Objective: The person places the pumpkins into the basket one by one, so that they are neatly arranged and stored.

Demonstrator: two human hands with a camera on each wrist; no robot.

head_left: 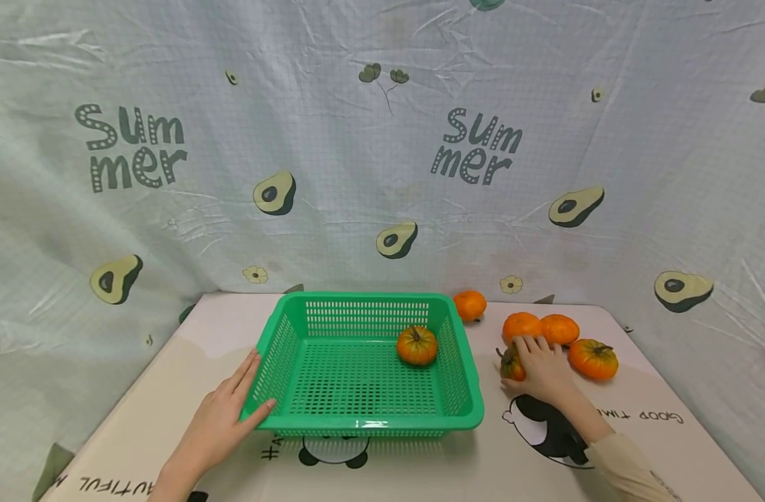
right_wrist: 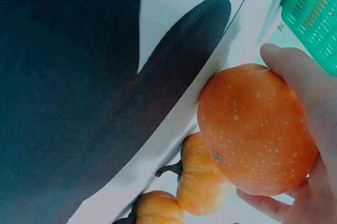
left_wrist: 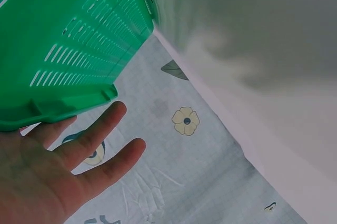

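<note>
A green plastic basket stands on the table, with one orange-green pumpkin inside near its right wall. My left hand rests against the basket's left front corner, fingers straight and thumb over the rim; the left wrist view shows those fingers spread beside the basket wall. To the right of the basket, my right hand grips a small pumpkin with its stem pointing left. Up close, this pumpkin shows a speckled orange underside between thumb and fingers.
Around my right hand lie more pumpkins: two touching behind it, one with a stem to its right. Another pumpkin sits by the basket's back right corner. A printed curtain hangs behind the table.
</note>
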